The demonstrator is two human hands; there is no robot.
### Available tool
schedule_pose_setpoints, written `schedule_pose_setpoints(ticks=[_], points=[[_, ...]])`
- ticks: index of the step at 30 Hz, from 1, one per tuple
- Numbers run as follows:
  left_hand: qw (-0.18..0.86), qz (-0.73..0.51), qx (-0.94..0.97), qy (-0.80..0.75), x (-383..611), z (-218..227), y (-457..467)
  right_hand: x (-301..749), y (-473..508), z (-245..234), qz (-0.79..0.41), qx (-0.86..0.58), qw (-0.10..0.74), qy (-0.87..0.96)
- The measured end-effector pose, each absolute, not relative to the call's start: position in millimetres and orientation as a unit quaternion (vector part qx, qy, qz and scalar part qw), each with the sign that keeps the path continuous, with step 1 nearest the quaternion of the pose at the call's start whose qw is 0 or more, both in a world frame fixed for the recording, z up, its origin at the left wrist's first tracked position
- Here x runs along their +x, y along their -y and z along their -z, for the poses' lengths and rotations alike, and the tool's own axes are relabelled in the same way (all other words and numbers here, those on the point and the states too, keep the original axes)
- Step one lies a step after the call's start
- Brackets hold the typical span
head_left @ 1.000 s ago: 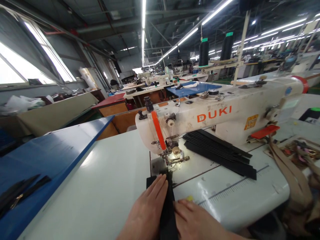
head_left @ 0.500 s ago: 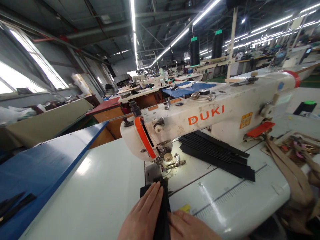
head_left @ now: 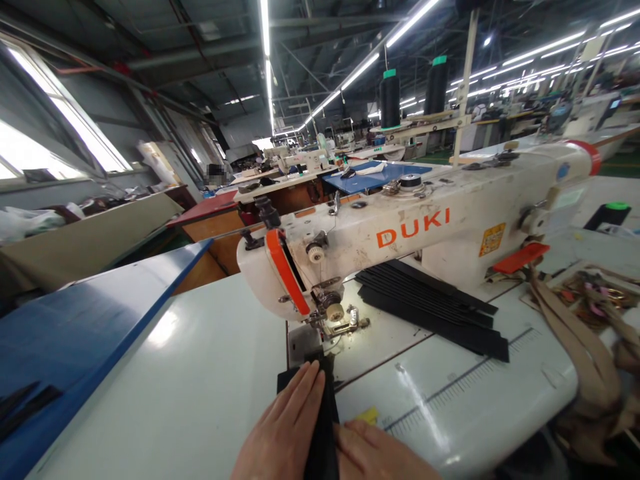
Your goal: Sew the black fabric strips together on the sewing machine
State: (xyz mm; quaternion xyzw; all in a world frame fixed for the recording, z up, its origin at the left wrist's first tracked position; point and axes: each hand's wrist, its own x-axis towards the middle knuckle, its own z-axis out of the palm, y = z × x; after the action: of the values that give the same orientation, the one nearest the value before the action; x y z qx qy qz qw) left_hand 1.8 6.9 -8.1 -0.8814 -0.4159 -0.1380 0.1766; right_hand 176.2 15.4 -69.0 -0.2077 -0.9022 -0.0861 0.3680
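A long black fabric strip (head_left: 323,437) runs from the bottom of the view up to the needle area of a white sewing machine (head_left: 360,243). Across its left side lies my left hand (head_left: 283,427), fingers stretched out together and pressing down, the tips just short of the presser foot area (head_left: 327,337). My right hand (head_left: 383,453) grips the strip's right edge lower down, its fingers bent and the thumb out of sight. More black material shows beyond the left fingertips. Under the machine arm, several black strips (head_left: 430,310) lie fanned out.
A printed ruler scale (head_left: 460,380) and a yellow piece (head_left: 367,417) are on the white tabletop (head_left: 200,387). Tan straps (head_left: 585,347) hang at the right beside a tray of small parts. A blue table (head_left: 95,333) stands left; thread cones (head_left: 390,100) rise behind.
The view has shifted very slightly. Both hands keep the same hold and place on the black strip, with no clear movement of the cloth.
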Motion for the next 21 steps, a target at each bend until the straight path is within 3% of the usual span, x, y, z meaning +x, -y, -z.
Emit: schedule_pose_setpoints(ticks=[3,21], points=[[0.203,0.167,-0.877,0.403,-0.9,14.3,-9.2,176.3,-15.0,71.4,0.091,-0.202,0.405,0.887],[0.203,0.128,-0.870,0.430,3.2,19.3,-9.6,185.7,-14.9,60.8,-0.005,-0.194,0.341,0.920]])
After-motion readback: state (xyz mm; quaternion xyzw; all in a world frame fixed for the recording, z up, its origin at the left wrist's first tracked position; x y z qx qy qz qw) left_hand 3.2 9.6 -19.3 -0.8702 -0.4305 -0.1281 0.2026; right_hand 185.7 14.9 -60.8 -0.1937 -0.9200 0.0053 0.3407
